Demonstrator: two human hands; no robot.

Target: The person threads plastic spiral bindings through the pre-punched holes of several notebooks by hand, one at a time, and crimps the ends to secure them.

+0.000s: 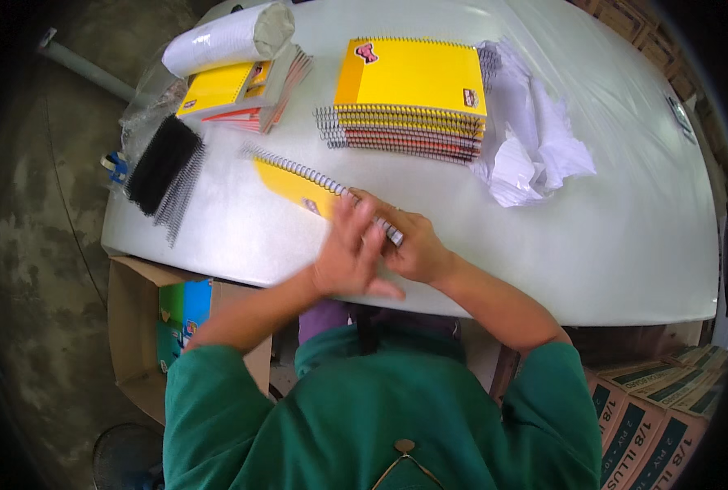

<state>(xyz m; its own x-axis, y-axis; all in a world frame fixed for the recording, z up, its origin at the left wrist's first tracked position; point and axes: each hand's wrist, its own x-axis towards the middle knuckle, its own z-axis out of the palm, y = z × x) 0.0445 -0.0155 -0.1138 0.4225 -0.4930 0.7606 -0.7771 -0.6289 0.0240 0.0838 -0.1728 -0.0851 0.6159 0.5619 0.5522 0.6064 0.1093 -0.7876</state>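
A yellow notebook with a wire spiral along its upper edge slants across the middle of the table, its near right end at my hands. My right hand is closed round that end, close to the last loops of the spiral. Over the same end passes my left hand, fingers spread and slightly blurred; it partly hides the notebook and my right fingers. Whether the left fingertips touch the spiral I cannot tell. Beyond stands a stack of spiral notebooks, a yellow cover on top, with wire spirals jutting from both sides.
Black spiral wires lie at the table's left edge. Behind them, a white wrapped roll rests on more notebooks. Crumpled white paper is right of the stack. Below the table are an open carton and printed boxes.
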